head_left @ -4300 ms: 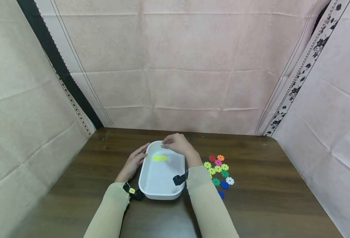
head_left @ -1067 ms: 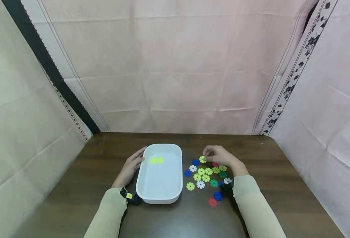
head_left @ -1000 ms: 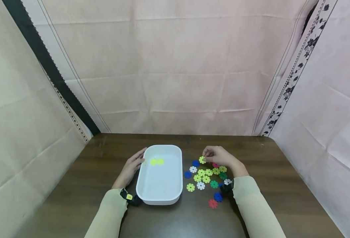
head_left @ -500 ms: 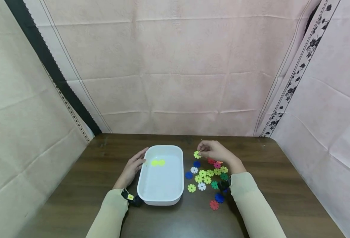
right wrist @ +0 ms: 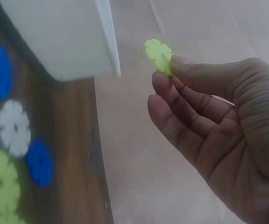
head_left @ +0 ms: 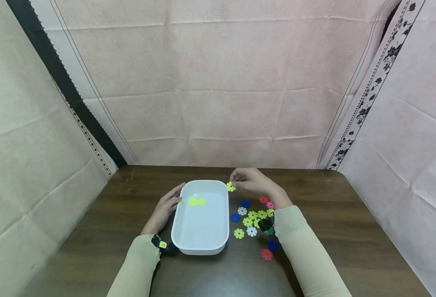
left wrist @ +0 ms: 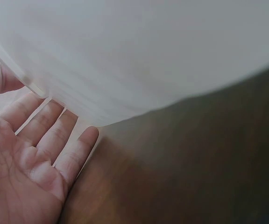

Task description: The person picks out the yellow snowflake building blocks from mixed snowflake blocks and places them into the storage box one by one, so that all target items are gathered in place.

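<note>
In the head view, a yellow-green flower-shaped piece (head_left: 230,187) is held by the right hand (head_left: 254,181) near the far right corner of the white tray (head_left: 201,229). In the left wrist view, the tray's outer wall is touched by the left hand (left wrist: 27,158), fingers spread. In the right wrist view, the thin piece, its rounded petals parted by notches, is pinched between thumb and fingertip.

dark-brown wood-grain worktop (head_left: 336,231) | creased pale-pink cloth wall (head_left: 218,82) beyond far edge | black fabric band (head_left: 63,82) above far-left corner | black-flowered white strip (head_left: 375,88) above far-right corner
</note>
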Motion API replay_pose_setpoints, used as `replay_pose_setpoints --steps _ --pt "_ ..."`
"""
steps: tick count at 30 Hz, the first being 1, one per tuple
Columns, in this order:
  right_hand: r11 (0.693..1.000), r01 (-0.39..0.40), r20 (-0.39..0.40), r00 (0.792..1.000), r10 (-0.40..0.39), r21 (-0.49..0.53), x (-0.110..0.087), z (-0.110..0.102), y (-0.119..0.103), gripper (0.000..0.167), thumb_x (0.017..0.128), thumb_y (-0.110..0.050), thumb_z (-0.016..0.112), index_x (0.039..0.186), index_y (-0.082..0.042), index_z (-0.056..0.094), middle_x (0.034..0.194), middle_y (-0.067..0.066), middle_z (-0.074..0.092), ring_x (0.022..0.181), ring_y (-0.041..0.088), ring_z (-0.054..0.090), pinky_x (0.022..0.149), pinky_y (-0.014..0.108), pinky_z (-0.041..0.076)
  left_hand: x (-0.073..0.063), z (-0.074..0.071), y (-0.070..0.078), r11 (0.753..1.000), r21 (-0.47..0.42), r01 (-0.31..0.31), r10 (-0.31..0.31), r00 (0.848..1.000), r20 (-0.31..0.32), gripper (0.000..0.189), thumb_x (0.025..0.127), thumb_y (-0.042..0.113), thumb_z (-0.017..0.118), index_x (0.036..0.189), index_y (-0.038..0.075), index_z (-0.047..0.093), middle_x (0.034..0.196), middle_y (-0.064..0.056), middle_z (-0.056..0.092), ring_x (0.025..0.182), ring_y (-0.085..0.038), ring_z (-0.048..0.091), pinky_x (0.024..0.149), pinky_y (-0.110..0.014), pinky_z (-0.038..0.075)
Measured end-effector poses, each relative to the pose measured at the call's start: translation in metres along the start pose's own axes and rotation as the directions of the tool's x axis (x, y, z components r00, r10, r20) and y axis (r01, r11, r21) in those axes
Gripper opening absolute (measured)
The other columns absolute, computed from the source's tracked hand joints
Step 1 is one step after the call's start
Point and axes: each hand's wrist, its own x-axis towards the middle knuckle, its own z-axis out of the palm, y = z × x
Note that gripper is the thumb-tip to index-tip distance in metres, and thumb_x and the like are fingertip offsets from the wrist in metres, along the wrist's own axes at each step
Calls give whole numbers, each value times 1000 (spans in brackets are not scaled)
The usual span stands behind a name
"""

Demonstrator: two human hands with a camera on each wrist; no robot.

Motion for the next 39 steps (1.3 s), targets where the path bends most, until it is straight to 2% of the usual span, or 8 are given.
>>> replay_pose_setpoints --steps 8,15,19,23,26,30,39 --pt "999 36 60 998 -34 -38 23 21 -21 11 98 -17 66 108 -18 70 100 -6 69 93 9 65 84 27 56 1 -1 0 1000 2 0 0 1000 0 48 102 27 55 150 27 49 157 3 40 143 -17 40 111 -37 41" --pt "989 76 159 986 -55 -127 45 38 -32 15 98 -4 62 107 -13 70 98 -2 71 88 11 65 80 24 56 2 -2 2 1000 -3 -13 13 1000 -3 49 101 26 55 150 26 49 157 2 40 142 -18 42 106 -29 44" --pt "967 76 195 980 -29 -241 53 47 -32 17 96 -1 63 106 -11 71 98 -2 70 86 11 62 80 23 54 2 -2 1 1000 -10 -9 9 1000 -4 49 102 25 55 150 26 48 157 1 40 141 -19 43 106 -29 45" --pt "932 62 205 979 13 -357 57 56 -32 14 95 -3 64 103 -11 72 94 -3 69 83 13 60 77 23 54 2 -1 1 1000 -5 -2 2 1000 -4 49 102 25 54 150 27 49 157 2 41 142 -18 42 109 -34 42" --pt "914 50 209 977 38 -402 58 60 -32 12 95 -5 66 102 -12 74 92 -4 69 82 14 59 77 23 54 3 0 1 1000 -4 0 0 1000 0 48 102 26 54 149 28 49 157 4 41 142 -16 41 112 -38 40" --pt "914 33 216 975 60 -404 60 66 -31 12 94 -6 69 101 -13 76 93 -3 70 83 13 60 81 25 54 3 -1 1 1000 -7 0 0 1000 0 47 102 25 54 149 27 49 157 3 41 142 -17 42 113 -41 38" --pt "920 17 217 973 75 -393 60 74 -27 13 95 -8 68 104 -13 76 94 -5 70 84 12 61 84 27 55 1 -1 0 1000 -8 4 -4 1000 -1 47 103 23 53 150 27 49 156 3 42 140 -17 44 111 -37 40"
